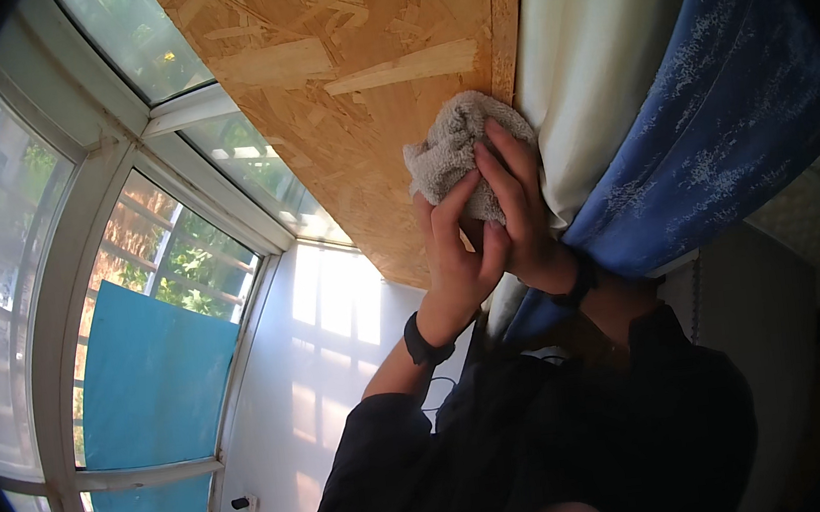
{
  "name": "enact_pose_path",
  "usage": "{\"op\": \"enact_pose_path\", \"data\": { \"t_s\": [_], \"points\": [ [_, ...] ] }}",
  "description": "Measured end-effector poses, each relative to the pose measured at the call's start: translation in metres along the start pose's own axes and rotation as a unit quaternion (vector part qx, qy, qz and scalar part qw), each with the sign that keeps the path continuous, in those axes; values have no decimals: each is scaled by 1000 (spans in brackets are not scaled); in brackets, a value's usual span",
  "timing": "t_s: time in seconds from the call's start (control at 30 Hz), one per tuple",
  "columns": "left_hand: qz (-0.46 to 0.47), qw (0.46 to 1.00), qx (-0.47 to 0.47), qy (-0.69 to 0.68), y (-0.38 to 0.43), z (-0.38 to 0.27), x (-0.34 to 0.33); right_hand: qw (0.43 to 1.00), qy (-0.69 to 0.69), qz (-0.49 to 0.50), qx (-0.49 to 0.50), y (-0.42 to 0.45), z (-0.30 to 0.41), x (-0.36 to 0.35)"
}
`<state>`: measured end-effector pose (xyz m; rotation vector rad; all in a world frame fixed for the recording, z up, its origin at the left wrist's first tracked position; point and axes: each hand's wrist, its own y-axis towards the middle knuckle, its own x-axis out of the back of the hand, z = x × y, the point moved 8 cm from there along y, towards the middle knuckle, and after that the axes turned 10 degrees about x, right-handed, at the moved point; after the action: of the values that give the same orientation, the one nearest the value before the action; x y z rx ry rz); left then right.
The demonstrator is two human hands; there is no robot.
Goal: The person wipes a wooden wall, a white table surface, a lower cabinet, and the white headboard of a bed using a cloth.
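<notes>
A crumpled grey-beige terry cloth (467, 126) is bunched between both hands, over an oriented strand board panel (331, 77) near its right edge. My left hand (458, 251) holds the cloth from its lower left side, thumb and fingers around it. My right hand (516, 192) lies over the cloth's right part with the fingers spread along it. Both wrists wear dark bands. Part of the cloth's underside is hidden, so its contact with the board cannot be told.
A cream curtain (576, 51) and a blue patterned curtain (701, 98) hang right of the board. Framed windows fill the left side, partly covered by a blue sheet (157, 380). A white wall (270, 421) bears a socket with a dark plug (241, 503).
</notes>
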<state>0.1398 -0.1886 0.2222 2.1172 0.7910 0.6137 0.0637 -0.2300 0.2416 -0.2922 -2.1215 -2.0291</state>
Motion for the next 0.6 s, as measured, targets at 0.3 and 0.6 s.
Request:
{"op": "enact_pose_path", "data": {
  "t_s": [0.3, 0.6],
  "points": [
    [26, 984, 173, -45, -59, 95, 8, 976, -100, 194, -21, -40, 15, -47],
    [-129, 919, 359, -100, -83, 178, 62, 934, -41, 352, -38, -65, 17, -152]
  ]
}}
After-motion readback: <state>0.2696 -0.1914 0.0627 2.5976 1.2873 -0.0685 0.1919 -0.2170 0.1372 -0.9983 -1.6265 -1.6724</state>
